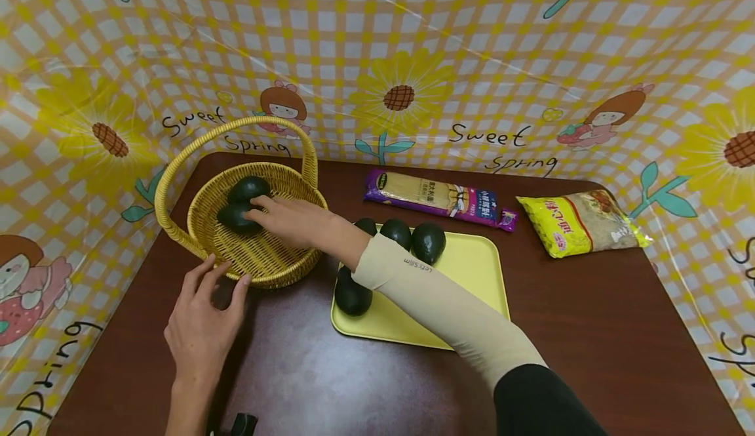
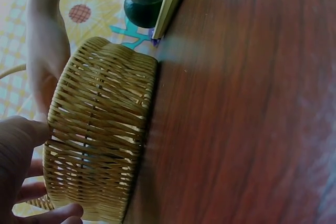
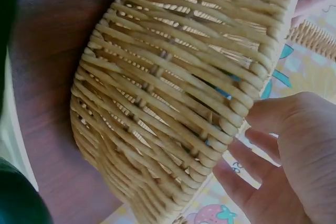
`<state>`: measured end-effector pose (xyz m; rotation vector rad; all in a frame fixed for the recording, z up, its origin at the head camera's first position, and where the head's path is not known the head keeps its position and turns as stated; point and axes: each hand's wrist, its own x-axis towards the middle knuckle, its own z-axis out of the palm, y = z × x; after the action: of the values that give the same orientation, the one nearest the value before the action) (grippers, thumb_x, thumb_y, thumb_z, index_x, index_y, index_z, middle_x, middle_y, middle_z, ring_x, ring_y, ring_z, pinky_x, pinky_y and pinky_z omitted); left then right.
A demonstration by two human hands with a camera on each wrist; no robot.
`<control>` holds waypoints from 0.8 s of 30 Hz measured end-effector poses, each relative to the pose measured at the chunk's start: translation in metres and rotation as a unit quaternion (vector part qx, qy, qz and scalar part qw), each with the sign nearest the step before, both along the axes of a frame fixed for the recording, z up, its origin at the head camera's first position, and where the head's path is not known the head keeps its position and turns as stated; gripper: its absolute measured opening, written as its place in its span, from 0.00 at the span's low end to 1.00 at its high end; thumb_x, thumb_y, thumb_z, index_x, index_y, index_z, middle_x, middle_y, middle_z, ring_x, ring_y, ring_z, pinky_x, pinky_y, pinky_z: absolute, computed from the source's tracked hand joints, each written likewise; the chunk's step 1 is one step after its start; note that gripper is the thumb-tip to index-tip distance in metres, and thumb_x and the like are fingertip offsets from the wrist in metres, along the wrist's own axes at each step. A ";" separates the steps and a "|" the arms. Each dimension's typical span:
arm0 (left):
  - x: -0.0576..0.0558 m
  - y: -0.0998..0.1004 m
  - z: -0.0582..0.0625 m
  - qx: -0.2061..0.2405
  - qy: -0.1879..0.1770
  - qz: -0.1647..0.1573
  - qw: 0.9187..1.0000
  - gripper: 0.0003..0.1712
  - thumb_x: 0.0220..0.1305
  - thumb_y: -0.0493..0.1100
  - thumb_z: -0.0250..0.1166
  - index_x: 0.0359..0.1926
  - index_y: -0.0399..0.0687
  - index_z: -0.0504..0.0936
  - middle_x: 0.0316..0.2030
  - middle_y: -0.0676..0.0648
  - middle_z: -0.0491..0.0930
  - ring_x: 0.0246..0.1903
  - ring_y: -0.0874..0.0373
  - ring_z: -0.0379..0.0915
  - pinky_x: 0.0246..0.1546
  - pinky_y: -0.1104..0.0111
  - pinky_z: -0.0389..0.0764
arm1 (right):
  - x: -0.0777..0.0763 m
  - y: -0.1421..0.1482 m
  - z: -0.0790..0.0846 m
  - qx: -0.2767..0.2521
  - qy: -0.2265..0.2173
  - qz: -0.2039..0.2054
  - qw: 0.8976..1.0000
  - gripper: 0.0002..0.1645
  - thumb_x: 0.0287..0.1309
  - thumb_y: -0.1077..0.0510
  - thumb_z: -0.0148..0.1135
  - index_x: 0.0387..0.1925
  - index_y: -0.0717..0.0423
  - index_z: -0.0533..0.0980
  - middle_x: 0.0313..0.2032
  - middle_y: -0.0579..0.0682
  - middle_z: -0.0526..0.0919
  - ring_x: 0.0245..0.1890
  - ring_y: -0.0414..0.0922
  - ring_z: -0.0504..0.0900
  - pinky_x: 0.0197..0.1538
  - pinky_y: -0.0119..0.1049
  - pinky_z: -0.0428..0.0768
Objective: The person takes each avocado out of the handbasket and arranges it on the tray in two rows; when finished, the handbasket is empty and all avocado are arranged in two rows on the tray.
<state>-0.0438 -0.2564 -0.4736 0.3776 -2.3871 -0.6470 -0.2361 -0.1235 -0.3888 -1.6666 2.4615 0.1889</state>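
Observation:
My right hand [image 1: 289, 223] reaches over the rim into the yellow wicker basket [image 1: 289, 272], fingers extended with the tips right at two dark green avocados [image 1: 249, 190]. In the right wrist view its thumb and loosely bent fingers [image 3: 257, 156] show past the rim, with no avocado visible between them. My left hand [image 1: 203, 321] is at the basket's front left, fingers spread and tips at the rim beside the handle's foot; in the left wrist view its thumb touches the rim. Several more avocados [image 1: 428, 242] lie on a yellow tray [image 1: 472, 278], partly hidden by my right arm.
Behind the tray lies a purple pasta packet [image 1: 430, 195], with a small purple packet [image 1: 508, 220] at its right end. A yellow food bag [image 1: 580, 223] lies at the back right. Patterned cloth hangs around the dark table [image 1: 590, 331]. The basket's tall handle [image 1: 236, 123] arches up.

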 end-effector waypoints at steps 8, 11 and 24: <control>-0.001 -0.001 0.000 0.003 -0.003 -0.002 1.000 0.25 0.68 0.54 0.77 0.60 0.45 0.89 0.68 0.44 0.81 0.40 0.44 0.87 0.23 0.44 0.83 | -0.006 -0.019 0.004 0.039 -0.009 0.001 0.999 0.44 0.83 0.62 0.54 0.88 0.42 0.48 0.87 0.52 0.45 0.85 0.51 0.54 0.75 0.42 0.72; -0.002 0.000 0.000 0.004 -0.002 -0.003 1.000 0.25 0.68 0.54 0.77 0.60 0.45 0.89 0.68 0.44 0.81 0.40 0.44 0.88 0.23 0.44 0.83 | -0.009 -0.025 0.005 0.043 -0.018 -0.002 0.999 0.45 0.83 0.63 0.53 0.89 0.40 0.46 0.88 0.50 0.43 0.86 0.51 0.51 0.75 0.42 0.73; -0.003 -0.001 -0.001 0.005 -0.007 0.002 1.000 0.26 0.68 0.54 0.77 0.60 0.45 0.89 0.68 0.45 0.81 0.39 0.44 0.88 0.23 0.45 0.83 | -0.019 -0.048 0.005 0.100 -0.027 0.004 0.995 0.48 0.81 0.65 0.56 0.88 0.30 0.49 0.88 0.43 0.39 0.86 0.52 0.51 0.58 0.38 0.83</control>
<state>-0.0463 -0.2573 -0.4746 0.3925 -2.3962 -0.6569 -0.2549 -0.1718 -0.3835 -1.5774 2.3105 0.3735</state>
